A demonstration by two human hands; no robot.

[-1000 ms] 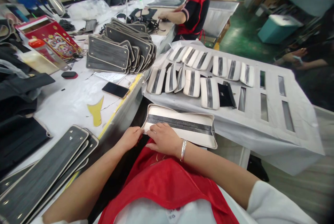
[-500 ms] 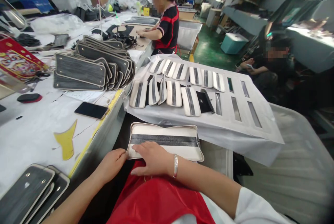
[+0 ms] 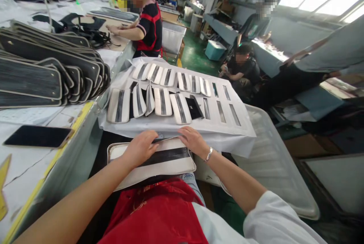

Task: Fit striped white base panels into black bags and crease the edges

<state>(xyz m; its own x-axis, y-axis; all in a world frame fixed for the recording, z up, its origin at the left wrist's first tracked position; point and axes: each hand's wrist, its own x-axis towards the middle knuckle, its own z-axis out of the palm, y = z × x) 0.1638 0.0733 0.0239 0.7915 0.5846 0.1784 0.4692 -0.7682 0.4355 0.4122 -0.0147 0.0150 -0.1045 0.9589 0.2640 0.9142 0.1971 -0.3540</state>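
A white panel with a dark stripe (image 3: 167, 156), thin-edged like a leather bag piece, lies across my lap above the red apron (image 3: 153, 213). My left hand (image 3: 142, 147) is closed on its far edge near the middle, fingers bent over the rim. At the far right corner, my right hand (image 3: 195, 141) pinches the same edge, thumb and fingers together. The panel's far edge is slightly raised between the hands, and my left hand and forearm cover part of its left side.
Beyond the panel, a white-covered board (image 3: 227, 122) holds two rows of striped pieces (image 3: 163, 101) and several slots. Stacked dark panels (image 3: 28, 77) and a phone (image 3: 38, 136) lie on the left table. A translucent bin (image 3: 270, 160) stands right. Co-workers are farther back.
My view has turned right. My left hand has moved from the panel's near left corner to its far edge, and my right hand from its face to the far right corner.
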